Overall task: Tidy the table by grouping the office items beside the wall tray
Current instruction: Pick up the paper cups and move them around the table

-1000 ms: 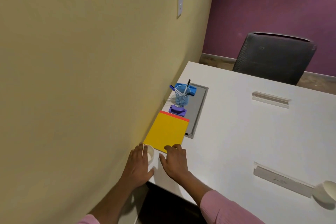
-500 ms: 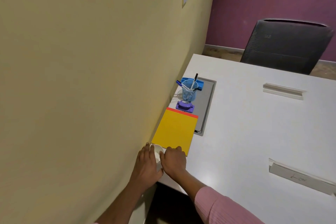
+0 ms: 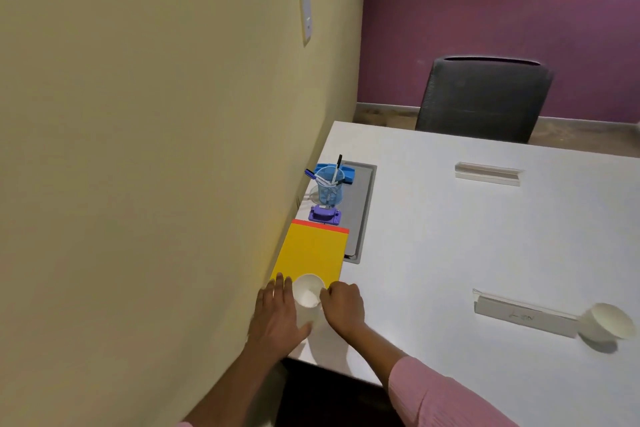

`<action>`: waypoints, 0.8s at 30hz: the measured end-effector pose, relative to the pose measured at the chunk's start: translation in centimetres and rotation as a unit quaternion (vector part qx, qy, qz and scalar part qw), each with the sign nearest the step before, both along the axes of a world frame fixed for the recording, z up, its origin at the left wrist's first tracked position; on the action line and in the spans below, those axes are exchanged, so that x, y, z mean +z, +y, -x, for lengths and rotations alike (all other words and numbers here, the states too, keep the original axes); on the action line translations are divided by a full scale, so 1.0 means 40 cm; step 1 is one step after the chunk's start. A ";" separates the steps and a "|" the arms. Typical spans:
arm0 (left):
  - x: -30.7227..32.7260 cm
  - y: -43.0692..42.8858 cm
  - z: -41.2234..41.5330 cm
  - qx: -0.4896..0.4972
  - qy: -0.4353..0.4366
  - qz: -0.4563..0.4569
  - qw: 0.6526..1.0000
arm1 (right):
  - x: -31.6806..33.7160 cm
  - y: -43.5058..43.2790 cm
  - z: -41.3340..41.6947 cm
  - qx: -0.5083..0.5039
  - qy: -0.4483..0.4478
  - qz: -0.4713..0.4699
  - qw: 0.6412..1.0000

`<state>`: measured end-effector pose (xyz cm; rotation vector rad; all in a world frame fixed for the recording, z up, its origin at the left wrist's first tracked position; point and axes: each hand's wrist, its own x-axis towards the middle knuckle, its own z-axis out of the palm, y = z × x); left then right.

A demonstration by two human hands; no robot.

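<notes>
Both hands, left hand [image 3: 277,317] and right hand [image 3: 344,305], cup a paper cup [image 3: 308,295] with curled fingers beside the yellow pad [image 3: 311,251]; a second cup [image 3: 607,321] waits across the worktop [image 3: 450,253].

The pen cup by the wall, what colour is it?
The pen cup is see-through blue mesh, shown best in the head view.

smooth matt white desk [image 3: 467,253]; glossy yellow notepad [image 3: 311,253] at lower centre; white paper cup [image 3: 308,295]; translucent blue plastic pen holder [image 3: 330,189]; dark mesh-fabric chair [image 3: 485,97].
</notes>
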<state>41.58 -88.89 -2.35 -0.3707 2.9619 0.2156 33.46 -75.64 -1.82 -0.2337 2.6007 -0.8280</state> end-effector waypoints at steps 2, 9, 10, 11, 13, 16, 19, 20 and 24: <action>0.020 0.034 0.026 -0.010 0.012 -0.012 1.000 | 0.031 0.054 0.014 -0.075 -0.025 0.058 0.995; 0.094 0.212 0.136 -0.096 0.041 -0.023 0.994 | 0.151 0.337 0.019 -0.239 -0.001 0.115 0.964; 0.104 0.248 0.153 -0.113 0.043 -0.019 0.992 | 0.166 0.385 0.018 -0.259 0.008 0.117 0.959; 0.114 0.287 0.168 -0.133 0.044 -0.015 0.990 | 0.181 0.433 0.016 -0.279 0.017 0.117 0.953; 0.131 0.369 0.192 -0.182 0.042 -0.005 0.982 | 0.211 0.532 0.007 -0.319 0.031 0.122 0.940; 0.165 0.509 0.220 -0.247 0.046 0.004 0.968 | 0.245 0.688 -0.017 -0.378 0.046 0.127 0.916; 0.215 0.666 0.232 -0.293 0.065 0.005 0.954 | 0.275 0.846 -0.055 -0.422 0.057 0.136 0.894; 0.232 0.721 0.230 -0.310 0.066 0.007 0.948 | 0.285 0.898 -0.071 -0.435 0.062 0.138 0.888; 0.270 0.939 0.203 -0.374 0.081 0.014 0.924 | 0.330 1.107 -0.148 -0.475 0.101 0.118 0.866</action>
